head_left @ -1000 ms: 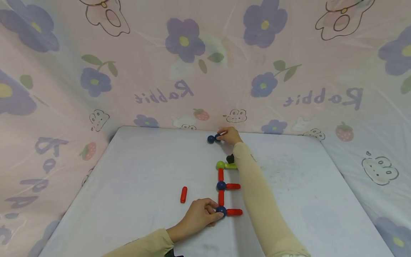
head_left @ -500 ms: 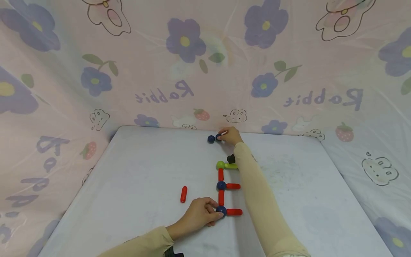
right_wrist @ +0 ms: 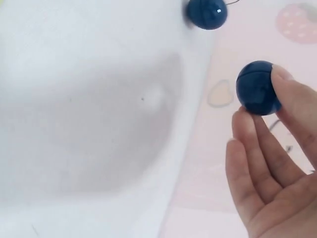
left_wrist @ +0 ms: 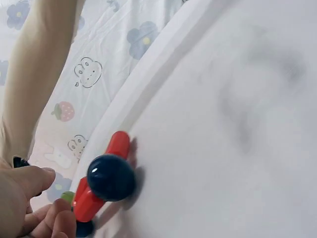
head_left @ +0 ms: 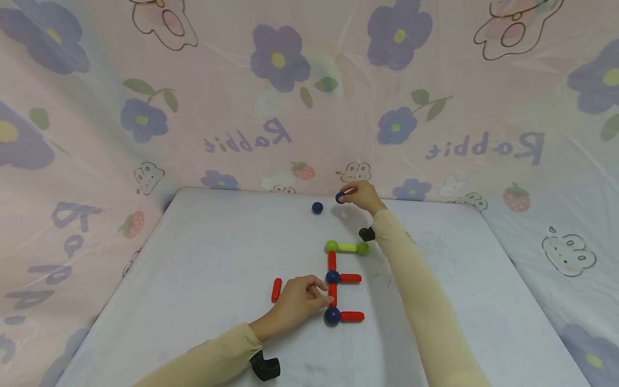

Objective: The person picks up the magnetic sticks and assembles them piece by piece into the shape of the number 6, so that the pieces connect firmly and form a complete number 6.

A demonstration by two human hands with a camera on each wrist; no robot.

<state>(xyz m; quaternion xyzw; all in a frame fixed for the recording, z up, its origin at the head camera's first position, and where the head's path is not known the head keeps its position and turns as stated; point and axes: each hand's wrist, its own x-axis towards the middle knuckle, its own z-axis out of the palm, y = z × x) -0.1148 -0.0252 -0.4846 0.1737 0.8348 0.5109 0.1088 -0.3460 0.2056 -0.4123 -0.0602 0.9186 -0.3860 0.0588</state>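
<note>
At the table's far edge my right hand [head_left: 365, 196] pinches a dark blue ball [right_wrist: 256, 91] between thumb and fingers, raised off the surface. A second blue ball [head_left: 317, 208] lies to its left. My left hand [head_left: 299, 301] hovers beside a joined figure of balls and rods, thumb and fingers apart with nothing between them. This figure has a near blue ball [head_left: 332, 316], a middle blue ball [head_left: 332, 277] and a green ball [head_left: 331, 246], linked by red rods. Two red rods [head_left: 352, 316] point right, and a green rod [head_left: 347, 248] ends in another green ball [head_left: 363, 249].
Left of the left hand lies a loose red rod [head_left: 276, 290]. A white table [head_left: 208, 258] carries everything, and a patterned curtain [head_left: 232, 107] rises along its back and sides. Black wrist pieces [head_left: 265, 366] hang below the sleeves.
The right hand has lifted its blue ball up and rightward, away from the other one. My left hand has let go of the near blue ball and shifted slightly farther up the table.
</note>
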